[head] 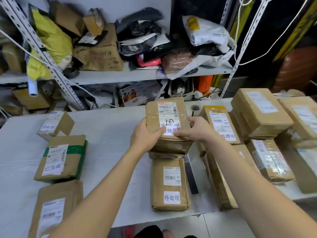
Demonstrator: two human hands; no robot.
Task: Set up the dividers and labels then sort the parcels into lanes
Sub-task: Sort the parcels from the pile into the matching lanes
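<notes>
Both hands hold a brown taped parcel [167, 121] with a white shipping label and a "待处理" sticker, over the middle of the white table [109, 134]. My left hand [145, 134] grips its left side and my right hand [197, 129] its right side. It rests on or just above another brown parcel. Nearer me lies a second "待处理" parcel [169, 184]. A dark strip [191, 176], perhaps a divider, lies along the right of that column. On the left lie a green-taped "已完成" parcel [60, 158], a small "待处理" box [54, 125] and another parcel [54, 210].
Several brown parcels [260, 110] are piled on the right part of the table, one marked "处理中" [223, 126]. Behind the table stand metal shelves [120, 74] crammed with bags and boxes. The table's front edge is close to my body.
</notes>
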